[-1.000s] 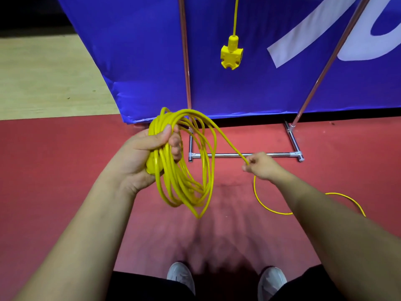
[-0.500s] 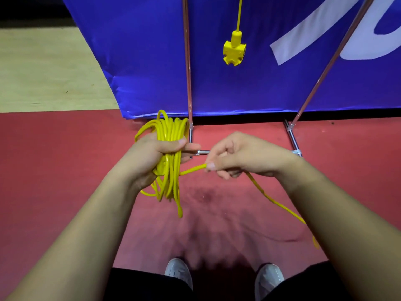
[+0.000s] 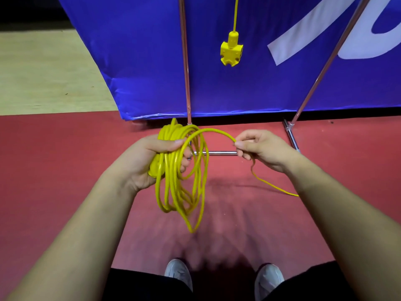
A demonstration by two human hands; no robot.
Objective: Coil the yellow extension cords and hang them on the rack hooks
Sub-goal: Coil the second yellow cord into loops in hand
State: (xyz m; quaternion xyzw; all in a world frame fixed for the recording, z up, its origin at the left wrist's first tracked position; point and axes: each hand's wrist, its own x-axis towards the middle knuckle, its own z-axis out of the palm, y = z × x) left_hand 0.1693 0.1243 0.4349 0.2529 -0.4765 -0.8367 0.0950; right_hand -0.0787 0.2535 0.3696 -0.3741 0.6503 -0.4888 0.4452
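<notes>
No word, number or brand can be read anywhere; the blue banner (image 3: 260,83) behind the rack carries only parts of large white shapes (image 3: 314,40) at its upper right, cut off by the frame edge, too partial to tell as letters

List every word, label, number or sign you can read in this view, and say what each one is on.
None can be read.
Blue banner: large white shapes, cut off by the frame's edge; no whole letter or word shows.
Hanging yellow socket block: no legible marking.
Coiled yellow cord: no print visible.
</notes>
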